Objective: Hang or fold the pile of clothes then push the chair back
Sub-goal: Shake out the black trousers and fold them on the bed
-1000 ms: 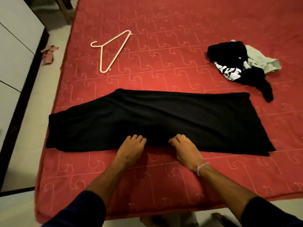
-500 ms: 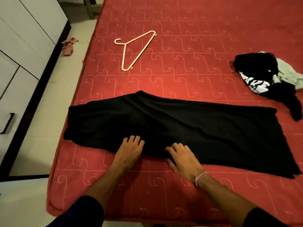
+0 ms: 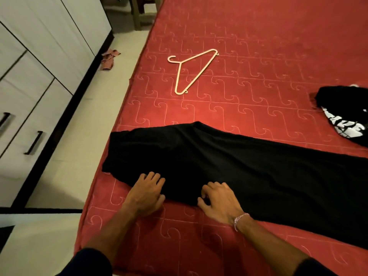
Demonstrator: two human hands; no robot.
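A long black garment (image 3: 229, 162) lies spread flat across the near part of the red mattress (image 3: 249, 36). My left hand (image 3: 146, 194) rests on its near edge with the fingers laid out over the cloth. Just to the right, my right hand (image 3: 218, 200) has its fingers curled at the same edge and pinches the hem. A pale plastic hanger (image 3: 191, 72) lies on the mattress beyond the garment. A small pile of black and white clothes (image 3: 342, 110) sits at the right edge of view, partly cut off.
White wardrobe doors and drawers with dark handles (image 3: 39, 66) run along the left, across a strip of pale floor (image 3: 83, 126). A pink rag (image 3: 108, 59) lies on that floor. Wooden chair legs (image 3: 137, 14) stand at the far end by the mattress corner.
The view has swung left and closer, so the clothes pile slid to the right edge. My right hand's fingers have curled onto the garment's near edge; my left hand stays flat.
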